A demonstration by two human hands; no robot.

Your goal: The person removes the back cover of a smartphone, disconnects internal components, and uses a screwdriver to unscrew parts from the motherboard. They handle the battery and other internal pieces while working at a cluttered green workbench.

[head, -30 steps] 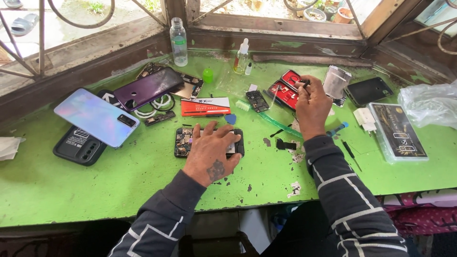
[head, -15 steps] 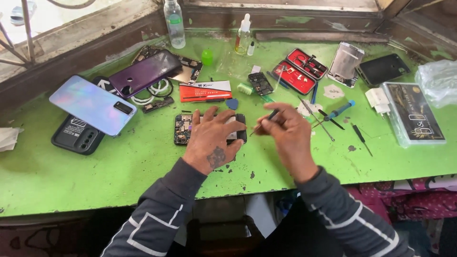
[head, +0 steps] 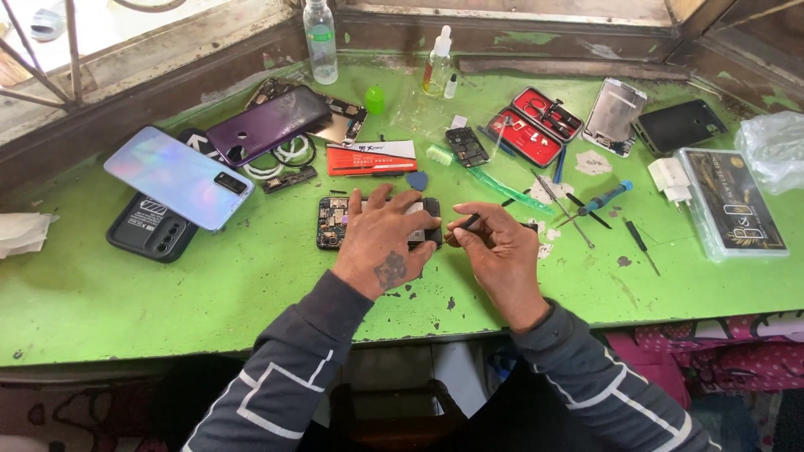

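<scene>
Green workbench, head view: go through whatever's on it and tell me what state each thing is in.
Opened phone: back off, flat under left hand.
Red tool case: lid open.
Clear bottle: upright, capped.
Dropper bottle: upright, capped.
Purple phone cover: detached, lying flat.
Right hand: pinching a small dark tool.

A chipped green-painted workbench runs beneath a weathered wooden window frame with iron bars, lit by daylight.
</scene>
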